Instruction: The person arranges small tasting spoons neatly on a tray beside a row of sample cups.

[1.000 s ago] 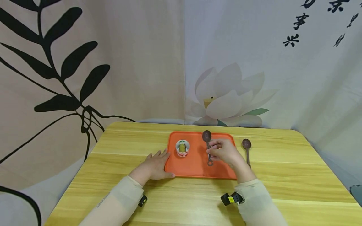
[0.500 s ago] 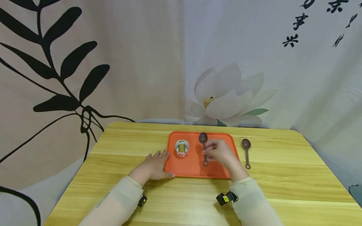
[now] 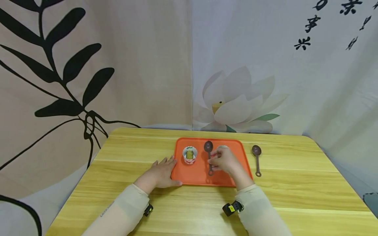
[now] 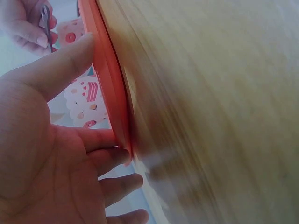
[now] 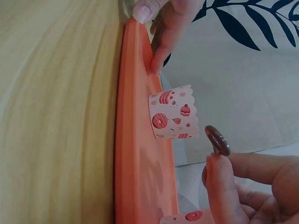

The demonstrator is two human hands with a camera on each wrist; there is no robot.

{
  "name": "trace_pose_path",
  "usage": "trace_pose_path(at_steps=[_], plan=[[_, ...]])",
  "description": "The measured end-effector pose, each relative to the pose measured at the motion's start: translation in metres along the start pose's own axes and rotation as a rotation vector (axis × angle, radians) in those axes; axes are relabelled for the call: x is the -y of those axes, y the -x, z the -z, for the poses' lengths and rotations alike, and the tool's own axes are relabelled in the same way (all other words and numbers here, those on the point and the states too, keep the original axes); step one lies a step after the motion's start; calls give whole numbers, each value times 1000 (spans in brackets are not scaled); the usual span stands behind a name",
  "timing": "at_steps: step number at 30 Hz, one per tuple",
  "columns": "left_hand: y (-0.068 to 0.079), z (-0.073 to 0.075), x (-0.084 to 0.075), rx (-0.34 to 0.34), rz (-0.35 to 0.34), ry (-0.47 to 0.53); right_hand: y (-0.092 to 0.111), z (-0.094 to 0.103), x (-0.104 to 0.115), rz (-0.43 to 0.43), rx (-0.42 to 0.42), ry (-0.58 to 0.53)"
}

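In the head view my right hand [image 3: 225,161] pinches the handle of a brown spoon [image 3: 208,146], bowl pointing away from me, above an orange tray [image 3: 195,178]. A printed paper baking cup [image 3: 189,155] with a yellow-green piece in it stands on the tray's left part. Behind my right hand a second paper cup [image 3: 222,146] shows only its rim; the right wrist view catches the printed side of this cup [image 5: 189,216] too. My left hand [image 3: 159,172] rests at the tray's left edge, fingers and thumb extended; the left wrist view shows the thumb [image 4: 70,63] against the rim.
Another brown spoon [image 3: 256,150] lies on the wooden table [image 3: 295,183], to the right of the tray. A printed curtain [image 3: 153,65] hangs behind the table's far edge.
My right hand has moved left over the tray with the spoon, slightly towards me. The second cup's rim has come into sight behind it. My left hand stays at the tray edge.
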State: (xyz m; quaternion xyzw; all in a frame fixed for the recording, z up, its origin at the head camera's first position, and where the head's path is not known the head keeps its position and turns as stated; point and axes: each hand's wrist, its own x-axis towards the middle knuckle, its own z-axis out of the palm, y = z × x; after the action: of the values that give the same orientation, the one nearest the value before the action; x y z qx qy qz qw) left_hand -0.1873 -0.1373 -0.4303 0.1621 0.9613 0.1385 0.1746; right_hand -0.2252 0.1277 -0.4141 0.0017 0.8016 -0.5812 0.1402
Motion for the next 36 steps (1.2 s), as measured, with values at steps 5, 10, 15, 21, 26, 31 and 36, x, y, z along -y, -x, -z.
trace_pose_path(at_steps=[5,10,15,21,26,31,36], plan=[[0,-1,1,-2,5,3,-1,-5,-3,-17,-9,14],[-1,-1,1,7,6,0,-2,-12,-5,-45,-13,52],[0,0,0,9,9,5,-2,-17,-4,-61,-16,103],[0,0,-1,0,7,10,-5,-20,-6,-75,-21,129],[1,0,0,0,7,8,-6,-22,-8,-77,-26,151],[0,1,-1,2,3,12,-7,-25,-9,-81,-26,161],[-1,0,0,7,4,2,-9,-28,-10,-87,-35,181]])
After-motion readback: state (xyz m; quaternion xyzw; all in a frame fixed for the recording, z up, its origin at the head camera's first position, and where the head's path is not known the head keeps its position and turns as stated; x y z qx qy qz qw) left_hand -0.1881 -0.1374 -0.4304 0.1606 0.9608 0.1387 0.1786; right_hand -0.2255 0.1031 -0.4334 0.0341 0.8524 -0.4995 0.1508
